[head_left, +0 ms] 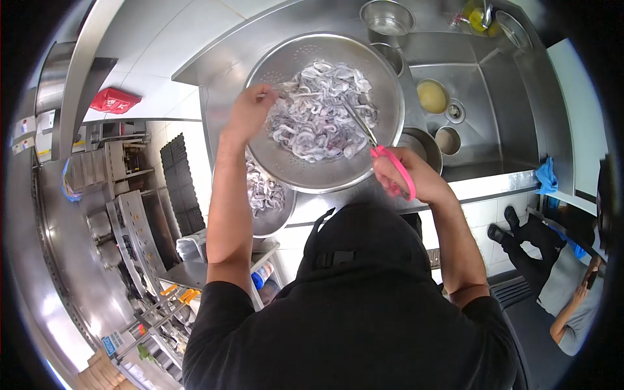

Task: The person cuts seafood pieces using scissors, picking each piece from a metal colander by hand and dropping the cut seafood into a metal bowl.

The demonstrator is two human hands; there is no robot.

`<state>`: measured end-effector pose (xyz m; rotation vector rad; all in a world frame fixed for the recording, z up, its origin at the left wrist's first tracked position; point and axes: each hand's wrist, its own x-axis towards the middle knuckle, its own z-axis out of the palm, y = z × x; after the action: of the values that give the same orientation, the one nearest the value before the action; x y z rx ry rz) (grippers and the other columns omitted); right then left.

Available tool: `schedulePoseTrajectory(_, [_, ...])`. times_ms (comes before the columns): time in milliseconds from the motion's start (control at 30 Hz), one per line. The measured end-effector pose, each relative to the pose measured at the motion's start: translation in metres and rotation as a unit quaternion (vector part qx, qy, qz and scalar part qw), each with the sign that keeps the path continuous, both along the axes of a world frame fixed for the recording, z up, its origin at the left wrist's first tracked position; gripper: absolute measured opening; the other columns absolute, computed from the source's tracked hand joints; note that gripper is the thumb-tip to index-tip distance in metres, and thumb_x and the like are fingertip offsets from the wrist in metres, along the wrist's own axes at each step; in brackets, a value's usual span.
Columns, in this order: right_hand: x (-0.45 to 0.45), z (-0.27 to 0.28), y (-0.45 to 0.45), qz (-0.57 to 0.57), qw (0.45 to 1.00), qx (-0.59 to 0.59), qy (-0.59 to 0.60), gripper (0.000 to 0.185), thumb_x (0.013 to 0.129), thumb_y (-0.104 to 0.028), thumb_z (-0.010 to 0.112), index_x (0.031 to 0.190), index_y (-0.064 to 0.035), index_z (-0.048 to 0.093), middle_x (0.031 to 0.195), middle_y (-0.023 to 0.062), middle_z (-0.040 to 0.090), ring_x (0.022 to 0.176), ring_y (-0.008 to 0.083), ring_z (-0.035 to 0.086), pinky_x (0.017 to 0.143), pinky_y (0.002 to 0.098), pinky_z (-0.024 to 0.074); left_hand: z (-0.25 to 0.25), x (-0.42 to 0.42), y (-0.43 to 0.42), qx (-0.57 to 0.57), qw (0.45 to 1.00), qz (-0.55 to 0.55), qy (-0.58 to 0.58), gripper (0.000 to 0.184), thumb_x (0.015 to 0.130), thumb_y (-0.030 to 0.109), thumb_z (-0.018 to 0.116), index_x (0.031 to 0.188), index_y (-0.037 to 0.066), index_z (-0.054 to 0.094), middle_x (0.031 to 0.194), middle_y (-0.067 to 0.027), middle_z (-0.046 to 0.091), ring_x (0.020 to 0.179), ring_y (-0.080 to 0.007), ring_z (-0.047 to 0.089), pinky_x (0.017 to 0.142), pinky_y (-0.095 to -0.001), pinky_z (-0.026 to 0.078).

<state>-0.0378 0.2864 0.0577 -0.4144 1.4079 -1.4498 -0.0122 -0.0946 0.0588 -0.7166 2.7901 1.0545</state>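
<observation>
A large perforated steel colander [286, 166] holds a heap of pale grey, squid-like strips [318, 110]. At its left rim is my left hand [252, 110], fingers pinched together at the edge of the heap; what they hold is too small to make out. My right hand [402, 174] is closed round the pink handles of a pair of scissors [409, 177] at the lower right rim. The metal blades reach up and left over the strips, their tips among them. A smaller bowl [276, 221] with more cut strips sits partly under the colander.
Right of the colander is a steel sink [510, 120] with a yellowish bowl [432, 96] near its drain. A steel pot [387, 19] stands behind. Another bowl [422, 140] sits beside the colander. A blue cloth [547, 175] hangs at the sink's edge. Another person [565, 292] is at the far right.
</observation>
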Motion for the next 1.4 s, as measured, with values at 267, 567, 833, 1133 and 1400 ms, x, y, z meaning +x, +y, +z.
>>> schedulePoseTrajectory(267, [0.01,-0.005,-0.022,0.004,1.0,-0.028,0.006,0.056,0.106,-0.056,0.061,0.075,-0.0088,0.058,0.062,-0.0008,0.055,0.054,0.0099,0.055,0.052,0.0269,0.0423,0.038,0.007,0.003,0.241,0.963,0.109,0.05,0.041,0.109,0.033,0.057,0.13,-0.002,0.063,0.119,-0.0132,0.069,0.097,-0.0208,0.073,0.095,-0.0355,0.057])
schedulePoseTrajectory(567, [0.051,-0.03,-0.101,0.135,0.973,-0.148,-0.11,0.069,0.106,-0.076,0.035,0.101,-0.0105,0.058,0.082,0.0013,0.06,0.072,0.011,0.059,0.06,0.0252,0.0439,0.067,0.032,0.002,0.212,0.966,0.073,0.129,0.031,0.096,0.012,0.078,0.107,-0.007,0.055,0.099,-0.0146,0.068,0.087,-0.02,0.074,0.077,-0.0312,0.066])
schedulePoseTrajectory(833, [0.081,-0.026,-0.164,0.136,0.951,-0.226,-0.16,0.077,0.1,-0.084,0.032,0.1,-0.0107,0.058,0.087,0.0051,0.062,0.077,0.0165,0.064,0.063,0.0305,0.0506,0.111,0.09,0.014,0.249,0.955,0.071,0.146,0.027,0.098,0.011,0.076,0.111,-0.005,0.058,0.104,-0.0139,0.068,0.092,-0.0233,0.074,0.081,-0.0344,0.066])
schedulePoseTrajectory(1133, [0.108,-0.014,-0.206,0.121,0.95,-0.282,-0.063,0.075,0.102,-0.08,0.038,0.09,-0.0083,0.056,0.073,0.0012,0.056,0.063,0.0141,0.058,0.061,0.0294,0.0456,0.08,0.18,-0.019,0.322,0.908,0.185,0.193,0.032,0.106,0.028,0.068,0.118,-0.001,0.063,0.106,-0.0105,0.068,0.092,-0.024,0.073,0.081,-0.0382,0.064])
schedulePoseTrajectory(1400, [0.143,0.008,-0.211,0.181,0.956,-0.232,-0.013,0.074,0.103,-0.079,0.038,0.084,-0.0092,0.054,0.069,-0.0007,0.052,0.062,0.0114,0.055,0.059,0.0276,0.0428,0.025,0.229,-0.033,0.57,0.75,0.14,0.305,0.046,0.095,0.007,0.056,0.141,0.002,0.052,0.09,-0.0064,0.06,0.07,-0.0163,0.055,0.062,-0.0319,0.045])
